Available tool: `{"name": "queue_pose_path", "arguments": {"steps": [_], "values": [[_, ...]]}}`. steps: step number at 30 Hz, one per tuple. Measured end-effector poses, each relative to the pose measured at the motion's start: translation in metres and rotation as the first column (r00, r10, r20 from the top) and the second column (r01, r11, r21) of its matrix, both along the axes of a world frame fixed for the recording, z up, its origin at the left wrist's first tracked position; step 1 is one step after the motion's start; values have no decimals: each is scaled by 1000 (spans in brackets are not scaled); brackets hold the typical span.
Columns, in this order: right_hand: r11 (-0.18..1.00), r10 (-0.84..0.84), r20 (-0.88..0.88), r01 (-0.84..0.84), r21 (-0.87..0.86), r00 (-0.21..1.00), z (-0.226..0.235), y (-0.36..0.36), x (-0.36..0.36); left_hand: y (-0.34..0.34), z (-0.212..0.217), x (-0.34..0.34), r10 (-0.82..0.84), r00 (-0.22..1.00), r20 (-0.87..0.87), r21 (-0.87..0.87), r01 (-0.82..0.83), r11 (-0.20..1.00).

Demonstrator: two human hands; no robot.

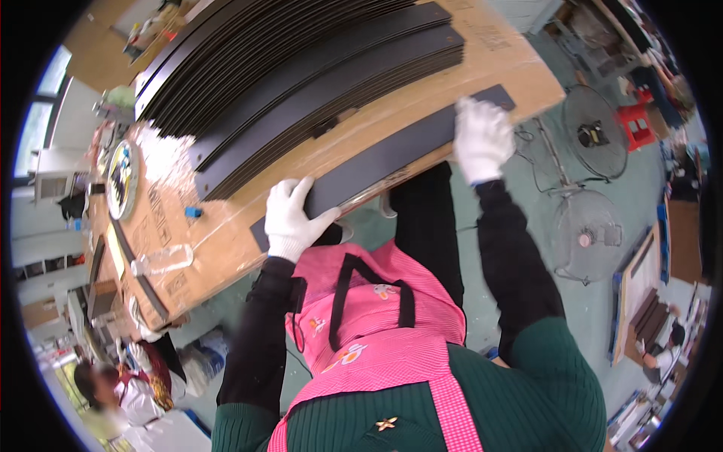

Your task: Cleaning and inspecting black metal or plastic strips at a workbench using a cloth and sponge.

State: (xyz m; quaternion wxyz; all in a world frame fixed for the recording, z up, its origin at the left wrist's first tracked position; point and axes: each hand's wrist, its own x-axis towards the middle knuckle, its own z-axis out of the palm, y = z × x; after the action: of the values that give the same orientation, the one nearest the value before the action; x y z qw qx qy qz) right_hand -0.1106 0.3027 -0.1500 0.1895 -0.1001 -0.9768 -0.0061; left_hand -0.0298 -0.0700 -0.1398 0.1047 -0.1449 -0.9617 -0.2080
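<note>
A long dark grey board lies along the near edge of the cardboard-covered table. My left hand, in a white glove, rests on its left part, thumb and fingers spread apart. Near the other end, my right hand, also gloved in white, presses on the board with fingers curled in. Whatever those fingers may hold is hidden. Behind the board rises a large stack of similar dark boards, several layers deep. A small dark piece sits against the front of the stack.
A small blue block, a clear plastic bottle and a round tray of small items are on the table's left. Fans stand on the floor at right, near a red stool. Other people are farther off.
</note>
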Motion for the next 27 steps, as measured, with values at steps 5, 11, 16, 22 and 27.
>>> {"name": "queue_pose_path", "arguments": {"steps": [5, 11, 16, 22, 27], "values": [[847, 437, 142, -353, -397, 888, 26, -159, 67, -3, -5, 4, 17, 1000, 17, -3, -16, 1000], [981, 165, 64, -171, 89, 984, -1, 13, -16, 6, 4, -4, -33, 999, -20, 26, 34, 999], [901, 424, 239, -433, -16, 874, 24, -166, 33, -4, -1, 5, 51, 998, 26, 34, -52, 998], [334, 875, -210, -859, -388, 435, 22, -168, 21, -64, 5, 37, 101, 992, -81, 34, -98, 995], [868, 494, -177, -493, 52, 851, 1, -89, 10, -153, -5, 71, 214, 974, 76, -77, -208, 975]]}}
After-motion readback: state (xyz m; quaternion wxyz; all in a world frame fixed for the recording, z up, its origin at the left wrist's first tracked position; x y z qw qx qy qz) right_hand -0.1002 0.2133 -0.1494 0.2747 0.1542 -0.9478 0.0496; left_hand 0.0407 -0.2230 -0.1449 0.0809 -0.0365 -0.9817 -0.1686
